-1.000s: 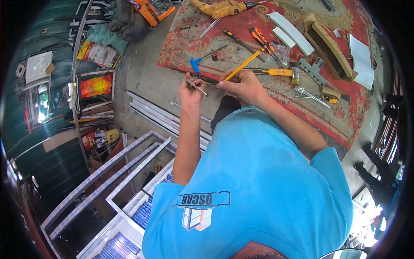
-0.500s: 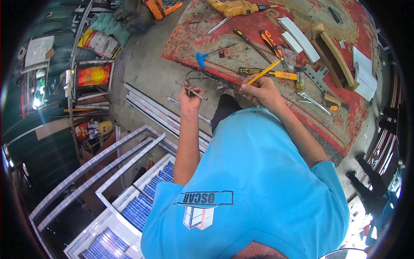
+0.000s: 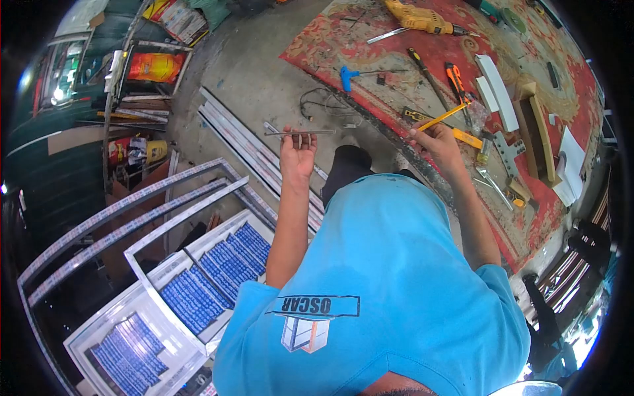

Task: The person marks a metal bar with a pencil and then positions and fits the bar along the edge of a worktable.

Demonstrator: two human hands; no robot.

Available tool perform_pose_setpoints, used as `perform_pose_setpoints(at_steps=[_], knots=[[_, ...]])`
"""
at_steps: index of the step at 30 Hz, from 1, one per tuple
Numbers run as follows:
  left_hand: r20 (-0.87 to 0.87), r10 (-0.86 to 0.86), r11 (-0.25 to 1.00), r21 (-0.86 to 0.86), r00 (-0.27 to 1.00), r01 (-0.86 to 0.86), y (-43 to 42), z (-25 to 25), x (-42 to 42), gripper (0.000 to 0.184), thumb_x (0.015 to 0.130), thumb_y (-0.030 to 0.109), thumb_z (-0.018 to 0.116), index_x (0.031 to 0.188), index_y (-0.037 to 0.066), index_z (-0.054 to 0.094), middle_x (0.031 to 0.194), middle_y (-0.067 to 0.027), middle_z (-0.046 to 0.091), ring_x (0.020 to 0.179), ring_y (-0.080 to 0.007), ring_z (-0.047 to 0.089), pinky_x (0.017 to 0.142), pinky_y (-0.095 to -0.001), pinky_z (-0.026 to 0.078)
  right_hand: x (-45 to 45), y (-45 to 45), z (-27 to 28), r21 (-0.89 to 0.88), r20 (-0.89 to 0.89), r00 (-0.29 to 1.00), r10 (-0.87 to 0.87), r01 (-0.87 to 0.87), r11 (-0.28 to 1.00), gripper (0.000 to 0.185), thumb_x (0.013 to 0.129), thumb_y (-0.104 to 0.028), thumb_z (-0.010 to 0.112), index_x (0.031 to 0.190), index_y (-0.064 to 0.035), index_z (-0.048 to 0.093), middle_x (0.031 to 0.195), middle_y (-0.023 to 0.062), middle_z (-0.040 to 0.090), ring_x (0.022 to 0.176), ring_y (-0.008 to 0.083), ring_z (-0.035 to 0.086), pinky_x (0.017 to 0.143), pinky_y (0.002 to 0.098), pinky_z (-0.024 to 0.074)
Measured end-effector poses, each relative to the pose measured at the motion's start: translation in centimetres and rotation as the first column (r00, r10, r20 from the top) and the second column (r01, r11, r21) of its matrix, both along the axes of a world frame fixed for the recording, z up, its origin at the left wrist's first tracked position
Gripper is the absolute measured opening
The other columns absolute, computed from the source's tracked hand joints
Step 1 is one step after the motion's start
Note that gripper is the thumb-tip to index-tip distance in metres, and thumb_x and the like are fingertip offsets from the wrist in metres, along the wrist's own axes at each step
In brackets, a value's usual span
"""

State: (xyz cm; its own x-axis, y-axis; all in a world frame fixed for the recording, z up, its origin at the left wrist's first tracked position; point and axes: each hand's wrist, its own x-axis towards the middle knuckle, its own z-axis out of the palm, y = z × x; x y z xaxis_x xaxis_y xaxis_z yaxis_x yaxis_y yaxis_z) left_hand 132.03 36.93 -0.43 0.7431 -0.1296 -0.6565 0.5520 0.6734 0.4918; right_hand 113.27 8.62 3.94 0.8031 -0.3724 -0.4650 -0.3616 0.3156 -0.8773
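My left hand (image 3: pixel 298 155) is over the concrete floor, palm up, with its fingers curled at a thin metal rod (image 3: pixel 317 132). Closed around one end of a yellow pencil-like stick (image 3: pixel 444 117) is my right hand (image 3: pixel 436 142), at the near edge of the red carpet (image 3: pixel 389 99). Close to that hand, a yellow and black tool (image 3: pixel 467 138) lies on the carpet, partly covered by the fingers. A blue-handled hex key (image 3: pixel 348 78) rests near the carpet's left edge.
A yellow drill (image 3: pixel 422 18), orange-handled pliers (image 3: pixel 456 80) and an open cardboard box (image 3: pixel 533 135) lie on the carpet. White metal frames (image 3: pixel 148 224) stand at lower left. Long white profiles (image 3: pixel 244 142) lie on the floor. Someone's dark-clothed legs (image 3: pixel 543 307) show at right.
The view has shifted, and my hands are farther apart. My left hand has moved away from the carpet's edge with the rod, now nearly level. My right hand still holds the yellow stick.
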Motion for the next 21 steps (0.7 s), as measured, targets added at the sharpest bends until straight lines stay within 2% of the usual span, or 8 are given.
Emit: perform_pose_setpoints(at_steps=[3, 5, 8, 10, 12, 15, 18, 21], knots=[[0.073, -0.017, 0.998, 0.062, 0.997, 0.013, 2.0, 0.0, -0.3, 0.02, 0.1, 0.025, 0.045, 0.115, 0.017, 0.055, 0.102, -0.0007, 0.055, 0.094, -0.0207, 0.054, 0.09, -0.0467, 0.049, 0.3, 0.3, -0.9, -0.023, -0.021, 1.0, 0.005, -0.006, 1.0, 0.024, 0.087, -0.022, 0.067, 0.098, -0.0015, 0.063, 0.076, 0.0007, 0.063, 0.06, 0.0062, 0.055, 0.051, 0.0207, 0.0422], [0.109, -0.057, 0.996, 0.077, 0.992, 0.049, 3.4, 0.0, 1.1, 0.019, 0.1, 0.025, 0.045, 0.115, 0.017, 0.055, 0.105, -0.0006, 0.056, 0.096, -0.0211, 0.055, 0.09, -0.0471, 0.049, 1.2, 0.7, -2.4, -0.108, 0.054, 0.998, -0.018, 0.024, 0.994, 0.025, 0.087, -0.023, 0.067, 0.098, -0.001, 0.063, 0.073, 0.0008, 0.062, 0.059, 0.0059, 0.055, 0.05, 0.0204, 0.0413], [0.105, -0.02, 0.994, 0.108, 0.994, 0.008, 4.1, 0.7, 3.4, 0.019, 0.1, 0.023, 0.046, 0.116, 0.015, 0.053, 0.109, -0.0013, 0.056, 0.1, -0.0223, 0.056, 0.089, -0.0466, 0.051, 3.1, 2.2, -1.7, -0.068, 0.039, 0.997, -0.073, 0.075, 0.995, 0.023, 0.087, -0.022, 0.067, 0.096, -0.0014, 0.064, 0.073, 0.001, 0.063, 0.059, 0.0063, 0.055, 0.051, 0.0213, 0.0408], [0.26, -0.044, 0.981, 0.192, 0.965, -0.006, 4.2, 1.4, 4.9, 0.016, 0.099, 0.025, 0.049, 0.107, 0.013, 0.056, 0.107, -0.0018, 0.062, 0.099, -0.0233, 0.061, 0.085, -0.0457, 0.054, 5.2, 2.9, -2.5, -0.051, 0.022, 0.997, -0.075, 0.076, 0.996, 0.021, 0.088, -0.022, 0.066, 0.095, -0.0022, 0.064, 0.075, 0.0014, 0.065, 0.061, 0.0068, 0.056, 0.052, 0.0221, 0.0413], [0.263, -0.012, 0.977, 0.208, 0.965, -0.044, 5.4, 2.6, 6.1, 0.017, 0.099, 0.025, 0.049, 0.109, 0.012, 0.055, 0.106, -0.0021, 0.062, 0.098, -0.023, 0.062, 0.083, -0.0453, 0.055, 7.5, 4.5, -2.0, -0.057, -0.019, 0.998, 0.061, -0.062, 0.996, 0.021, 0.088, -0.023, 0.067, 0.093, -0.0025, 0.064, 0.075, 0.0015, 0.064, 0.061, 0.0066, 0.056, 0.051, 0.0222, 0.0413], [0.277, 0.013, 0.97, 0.229, 0.961, -0.079, 7.1, 3.2, 9.0, 0.018, 0.099, 0.024, 0.049, 0.111, 0.011, 0.053, 0.106, -0.0035, 0.062, 0.097, -0.0229, 0.062, 0.082, -0.045, 0.056, 11.1, 7.6, -0.8, -0.164, -0.031, 0.997, 0.065, -0.069, 0.984, 0.021, 0.087, -0.023, 0.068, 0.091, -0.0027, 0.063, 0.073, 0.0009, 0.063, 0.06, 0.0066, 0.055, 0.051, 0.022, 0.0409], [0.269, 0.024, 0.967, 0.239, 0.963, -0.091, 9.6, 3.2, 11.1, 0.02, 0.099, 0.023, 0.048, 0.114, 0.009, 0.052, 0.106, -0.005, 0.061, 0.096, -0.0228, 0.063, 0.08, -0.0435, 0.057, 14.4, 10.3, -0.1, -0.11, -0.01, 0.996, 0.092, -0.093, 0.99, 0.021, 0.086, -0.021, 0.066, 0.093, -0.0018, 0.062, 0.075, 0.001, 0.061, 0.063, 0.0072, 0.053, 0.052, 0.0233, 0.0405], [0.258, 0.03, 0.969, 0.229, 0.966, -0.091, 11.7, 3.2, 13.5, 0.022, 0.099, 0.022, 0.048, 0.116, 0.007, 0.051, 0.107, -0.0062, 0.059, 0.095, -0.0227, 0.063, 0.077, -0.0418, 0.058, 17.1, 13.0, -0.7, -0.161, -0.037, 0.995, 0.095, -0.1, 0.982, 0.019, 0.087, -0.021, 0.064, 0.093, -0.0024, 0.061, 0.077, 0.0017, 0.061, 0.064, 0.0077, 0.054, 0.054, 0.0229, 0.042]])
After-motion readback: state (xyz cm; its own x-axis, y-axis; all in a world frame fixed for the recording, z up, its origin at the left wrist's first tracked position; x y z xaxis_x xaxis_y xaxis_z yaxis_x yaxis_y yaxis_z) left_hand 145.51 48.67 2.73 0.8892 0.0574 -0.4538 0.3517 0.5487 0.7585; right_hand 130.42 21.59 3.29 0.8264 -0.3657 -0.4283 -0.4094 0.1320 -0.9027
